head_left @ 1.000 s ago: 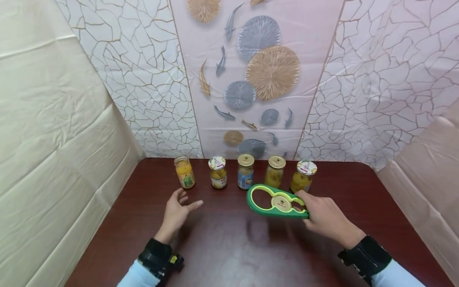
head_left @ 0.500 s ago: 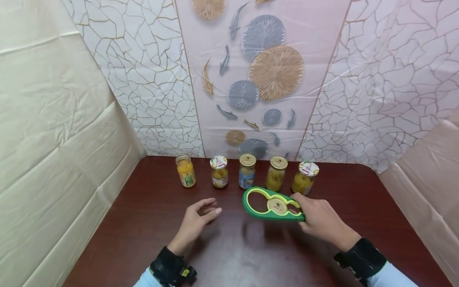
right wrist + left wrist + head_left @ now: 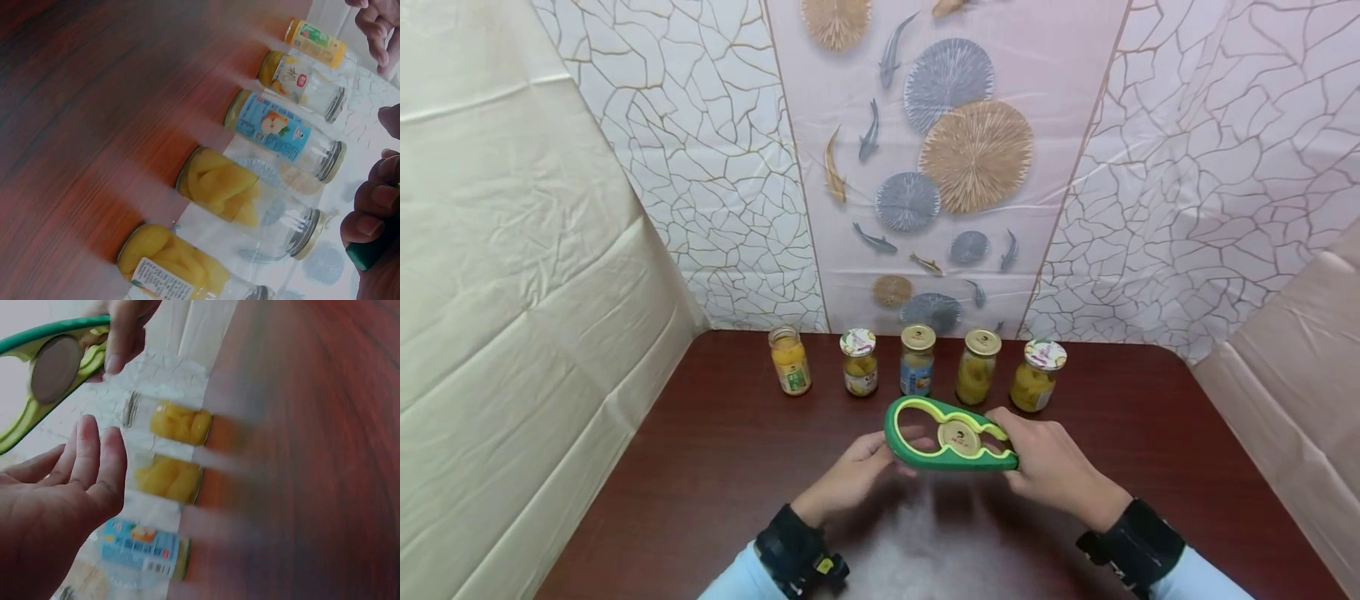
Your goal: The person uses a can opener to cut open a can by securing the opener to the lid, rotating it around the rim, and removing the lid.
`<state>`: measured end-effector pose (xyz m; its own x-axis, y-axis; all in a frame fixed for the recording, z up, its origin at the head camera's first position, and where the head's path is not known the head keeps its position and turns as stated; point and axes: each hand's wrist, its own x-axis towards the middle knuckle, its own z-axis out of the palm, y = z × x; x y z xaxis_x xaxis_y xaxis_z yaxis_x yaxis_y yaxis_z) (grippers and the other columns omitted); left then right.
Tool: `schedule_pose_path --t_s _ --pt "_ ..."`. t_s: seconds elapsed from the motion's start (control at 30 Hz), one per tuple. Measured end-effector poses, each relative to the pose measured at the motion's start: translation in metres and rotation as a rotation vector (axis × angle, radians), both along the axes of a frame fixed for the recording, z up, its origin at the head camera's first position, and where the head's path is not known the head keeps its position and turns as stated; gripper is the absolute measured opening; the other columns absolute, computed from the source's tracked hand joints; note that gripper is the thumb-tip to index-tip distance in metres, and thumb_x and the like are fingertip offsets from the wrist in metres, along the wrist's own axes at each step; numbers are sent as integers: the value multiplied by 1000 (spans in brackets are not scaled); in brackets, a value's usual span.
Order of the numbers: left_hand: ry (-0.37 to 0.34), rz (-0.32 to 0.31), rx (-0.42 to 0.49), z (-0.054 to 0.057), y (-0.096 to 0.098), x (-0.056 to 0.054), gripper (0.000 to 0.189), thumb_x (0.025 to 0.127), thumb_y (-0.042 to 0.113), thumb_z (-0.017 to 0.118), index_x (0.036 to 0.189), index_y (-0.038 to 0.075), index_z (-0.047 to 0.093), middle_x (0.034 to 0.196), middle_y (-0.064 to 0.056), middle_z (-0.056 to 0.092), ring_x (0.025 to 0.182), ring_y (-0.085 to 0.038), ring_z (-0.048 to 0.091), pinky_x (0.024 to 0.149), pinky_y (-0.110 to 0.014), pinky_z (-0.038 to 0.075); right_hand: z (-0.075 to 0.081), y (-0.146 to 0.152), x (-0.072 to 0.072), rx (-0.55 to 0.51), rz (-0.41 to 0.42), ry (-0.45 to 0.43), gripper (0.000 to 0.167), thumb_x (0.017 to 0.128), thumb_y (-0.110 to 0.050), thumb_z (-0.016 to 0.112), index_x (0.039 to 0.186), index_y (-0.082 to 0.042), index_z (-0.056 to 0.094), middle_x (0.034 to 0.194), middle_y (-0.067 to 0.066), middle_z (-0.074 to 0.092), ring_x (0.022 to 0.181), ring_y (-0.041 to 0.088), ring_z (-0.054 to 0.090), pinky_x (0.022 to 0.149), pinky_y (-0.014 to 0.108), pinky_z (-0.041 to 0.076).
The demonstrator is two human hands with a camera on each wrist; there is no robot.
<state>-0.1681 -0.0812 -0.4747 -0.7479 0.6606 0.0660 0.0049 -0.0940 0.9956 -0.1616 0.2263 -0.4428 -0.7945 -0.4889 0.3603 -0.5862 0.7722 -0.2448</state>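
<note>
My right hand (image 3: 1051, 458) grips the narrow end of a green and yellow jar opener (image 3: 973, 462), holding it above the table. A round gold lid (image 3: 958, 437) sits in the opener's middle gap. My left hand (image 3: 850, 477) is at the opener's wide left end, some fingertips showing through its loop. In the left wrist view its fingers (image 3: 86, 453) are loosely bent, with a gap to the opener. Behind the hands, an uncapped jar of yellow fruit (image 3: 791, 367) stands at the left end of a row.
Several lidded jars continue the row: a white-lidded jar (image 3: 860, 367), a blue-labelled jar (image 3: 917, 368), a gold-lidded jar (image 3: 977, 371) and another white-lidded jar (image 3: 1035, 382). They stand upright at the back of the dark red table (image 3: 700, 467), before a patterned cloth backdrop (image 3: 737, 208).
My left hand has moved right, from in front of the uncapped jar to the opener's wide end. My right hand has brought the opener slightly left and lower.
</note>
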Motion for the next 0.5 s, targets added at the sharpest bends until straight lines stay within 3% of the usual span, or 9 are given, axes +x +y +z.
schedule_pose_path --t_s 0.13,0.23,0.33,0.5 --pt "-114 28 -15 0 15 5 67 113 46 51 152 -9 51 142 -22 68 112 -2 70 104 -36 58 1 -7 3 2 29 -3 58 70 -8 88 121 -17 62 91 -11 67 69 -4 49 61 19 42" --pt "-168 14 63 0 25 8 80 107 54 59 146 -16 53 123 -3 77 105 -2 71 100 -30 58 3 -12 4 -17 45 -20 57 71 -7 88 121 -18 62 91 -12 66 69 -4 49 61 18 42" --pt "-173 -72 209 2 35 9 85 110 55 54 147 -21 47 120 7 77 110 -3 72 98 -28 58 4 -15 5 -33 49 -32 56 73 -7 88 122 -17 62 92 -12 67 70 -4 50 62 18 43" --pt "-204 -184 401 1 43 9 69 117 44 40 154 -14 44 134 3 73 124 -9 68 102 -32 57 6 -17 6 -45 55 -38 55 76 -8 87 123 -16 62 96 -9 71 71 -5 51 63 19 46"
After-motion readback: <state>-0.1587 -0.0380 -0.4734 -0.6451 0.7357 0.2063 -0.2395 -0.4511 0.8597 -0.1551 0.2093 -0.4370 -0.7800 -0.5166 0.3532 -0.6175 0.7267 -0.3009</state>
